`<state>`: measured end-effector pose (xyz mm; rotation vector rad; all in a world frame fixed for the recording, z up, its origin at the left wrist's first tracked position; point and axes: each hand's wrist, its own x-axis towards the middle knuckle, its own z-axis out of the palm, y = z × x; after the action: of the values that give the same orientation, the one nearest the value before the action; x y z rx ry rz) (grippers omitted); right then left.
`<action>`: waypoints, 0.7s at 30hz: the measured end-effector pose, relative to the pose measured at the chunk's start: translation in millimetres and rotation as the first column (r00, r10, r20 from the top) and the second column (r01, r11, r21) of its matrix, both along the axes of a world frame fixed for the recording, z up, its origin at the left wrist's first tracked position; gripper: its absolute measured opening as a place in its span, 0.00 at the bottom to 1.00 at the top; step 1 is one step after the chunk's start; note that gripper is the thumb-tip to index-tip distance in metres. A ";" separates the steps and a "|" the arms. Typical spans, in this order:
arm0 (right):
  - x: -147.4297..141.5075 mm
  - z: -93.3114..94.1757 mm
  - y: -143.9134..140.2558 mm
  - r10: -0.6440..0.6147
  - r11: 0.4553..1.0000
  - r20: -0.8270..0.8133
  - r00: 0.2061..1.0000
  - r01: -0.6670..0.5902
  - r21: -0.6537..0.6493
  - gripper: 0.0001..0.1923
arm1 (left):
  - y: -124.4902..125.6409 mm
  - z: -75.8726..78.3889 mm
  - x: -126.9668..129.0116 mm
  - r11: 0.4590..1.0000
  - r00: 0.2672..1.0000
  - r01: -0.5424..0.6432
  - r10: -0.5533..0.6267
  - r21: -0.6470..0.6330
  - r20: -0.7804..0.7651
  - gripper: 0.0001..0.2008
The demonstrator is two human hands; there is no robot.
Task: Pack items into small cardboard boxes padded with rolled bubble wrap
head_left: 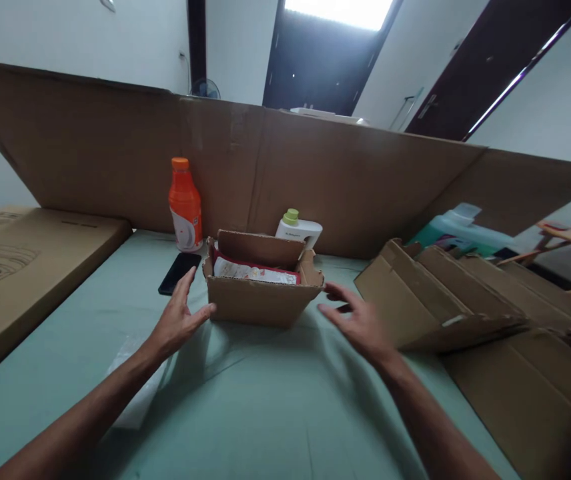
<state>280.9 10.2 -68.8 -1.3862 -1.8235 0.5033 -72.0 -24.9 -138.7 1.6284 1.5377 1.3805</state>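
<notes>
Small cardboard box (255, 303) between left fingers (183, 288) and right fingers (343, 293), both spread apart, holding nothing

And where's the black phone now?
In the head view, left of centre: the black phone lies just in front of the orange bottle, to the left of the open cardboard box.

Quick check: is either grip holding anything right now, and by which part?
Nothing is held. The left grip and right grip are open beside the box; whether either touches it, I cannot tell.
</notes>
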 end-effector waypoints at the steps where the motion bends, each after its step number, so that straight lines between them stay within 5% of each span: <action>1: -8.4 -19.3 2.0 0.050 0.997 -0.072 0.996 -0.054 -0.062 0.28 | 7.3 -3.4 3.2 0.997 0.995 0.053 -0.049 -0.049 0.089 0.41; 3: -29.5 -48.4 10.1 0.092 0.981 -0.224 0.970 -0.127 -0.147 0.32 | 20.5 -4.8 15.9 0.984 0.963 0.150 -0.123 -0.096 0.240 0.40; 6: -46.4 -61.9 12.4 0.073 0.977 -0.325 0.943 -0.133 -0.166 0.26 | 25.0 -0.2 42.9 0.977 0.937 0.192 -0.156 -0.088 0.311 0.38; 11: -18.8 -61.0 -44.7 -0.014 0.982 -0.328 0.945 -0.048 -0.182 0.25 | -33.6 -5.1 73.5 0.987 0.951 0.162 -0.154 -0.009 0.269 0.43; 13: -19.2 -63.2 -74.8 -0.051 0.984 -0.303 0.952 -0.004 -0.179 0.25 | -73.2 -12.0 68.4 0.994 0.965 0.108 -0.106 0.007 0.239 0.42; 16: -53.3 -59.1 -100.5 0.041 0.984 -0.294 0.955 -0.090 -0.156 0.25 | -122.2 -14.3 36.7 0.988 0.969 -0.113 0.133 -0.102 0.209 0.36; 18: -81.9 -49.7 -99.1 0.130 0.970 -0.322 0.938 -0.188 -0.156 0.26 | -136.0 -6.1 13.5 0.960 0.952 -0.212 0.245 -0.180 0.183 0.35; 21: -95.5 -35.9 -86.9 0.185 0.960 -0.354 0.917 -0.247 -0.136 0.29 | -134.0 11.4 6.8 0.965 0.954 -0.221 0.243 -0.140 0.172 0.35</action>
<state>185.4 -76.7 -104.7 -1.1290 -1.6838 0.9809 -65.2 -158.8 -127.4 1.2378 1.7035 1.4851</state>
